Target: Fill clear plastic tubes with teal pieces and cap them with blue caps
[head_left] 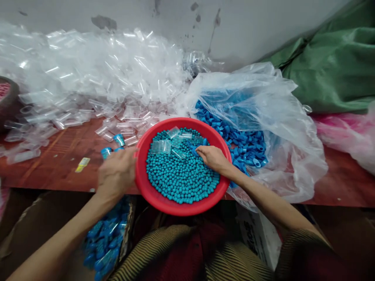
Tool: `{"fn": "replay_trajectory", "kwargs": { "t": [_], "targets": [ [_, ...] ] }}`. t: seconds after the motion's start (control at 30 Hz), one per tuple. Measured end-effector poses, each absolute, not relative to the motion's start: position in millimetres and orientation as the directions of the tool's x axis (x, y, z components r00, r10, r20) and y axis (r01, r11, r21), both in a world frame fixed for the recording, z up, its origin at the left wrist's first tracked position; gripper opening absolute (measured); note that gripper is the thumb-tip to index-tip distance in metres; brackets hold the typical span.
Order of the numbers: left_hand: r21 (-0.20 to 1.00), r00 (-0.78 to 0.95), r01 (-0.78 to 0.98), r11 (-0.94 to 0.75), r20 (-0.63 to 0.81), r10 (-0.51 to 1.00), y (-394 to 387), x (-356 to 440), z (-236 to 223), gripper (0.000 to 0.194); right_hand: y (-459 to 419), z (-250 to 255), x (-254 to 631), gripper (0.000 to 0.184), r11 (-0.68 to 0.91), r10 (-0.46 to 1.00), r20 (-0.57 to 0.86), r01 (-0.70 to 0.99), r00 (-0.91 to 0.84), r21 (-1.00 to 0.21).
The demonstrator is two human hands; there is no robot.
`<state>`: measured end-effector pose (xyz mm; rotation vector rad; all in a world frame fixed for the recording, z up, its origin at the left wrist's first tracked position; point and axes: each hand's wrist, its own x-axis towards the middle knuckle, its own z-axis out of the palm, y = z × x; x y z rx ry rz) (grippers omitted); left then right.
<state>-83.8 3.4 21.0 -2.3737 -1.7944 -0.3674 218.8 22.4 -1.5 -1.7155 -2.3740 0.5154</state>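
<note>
A red plastic basin full of small teal beads sits at the table's front edge. Several clear plastic tubes lie on top of the beads. Inside the basin, on its right side, my right hand is closed, its fingertips pinching a blue plastic cap. My left hand is just left of the basin's rim, smeared by motion, so its fingers and anything in them cannot be made out. Beyond it stand a few blue-capped tubes on the table.
Clear tubes are heaped along the wall. At the right, a plastic bag spills blue caps onto the red table. Below the edge, a carton holds filled blue tubes. Green fabric lies at the back right.
</note>
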Motion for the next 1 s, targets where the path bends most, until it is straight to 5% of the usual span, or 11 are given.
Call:
{"fn": "replay_trajectory", "kwargs": {
  "t": [0.17,0.3,0.5,0.67,1.0],
  "targets": [
    [0.104,0.728,0.680,-0.725,0.018,0.685,34.0,-9.0,-2.0,0.036,45.7,1.5,212.9,0.033,0.492,0.856,-0.150,0.868,-0.495,-0.059],
    [0.156,0.790,0.612,-0.776,-0.063,0.610,54.6,20.9,-19.0,0.034,48.8,-8.2,212.6,0.035,0.614,0.775,-0.276,0.781,-0.568,0.115],
    [0.226,0.766,0.638,-0.736,-0.083,0.638,58.3,23.0,-34.3,0.030,51.5,-13.8,210.8,0.033,0.645,0.751,-0.306,0.749,-0.586,0.149],
    [0.517,0.667,0.698,-0.495,-0.219,0.712,61.9,32.7,-41.8,0.018,40.7,-3.3,208.1,0.034,0.577,0.815,-0.189,0.798,-0.548,0.176],
    [0.830,0.580,0.555,0.056,-0.435,0.688,81.6,72.1,-57.1,0.023,48.7,-10.9,223.0,0.027,0.408,0.858,-0.316,0.911,-0.405,-0.058]
  ]
}}
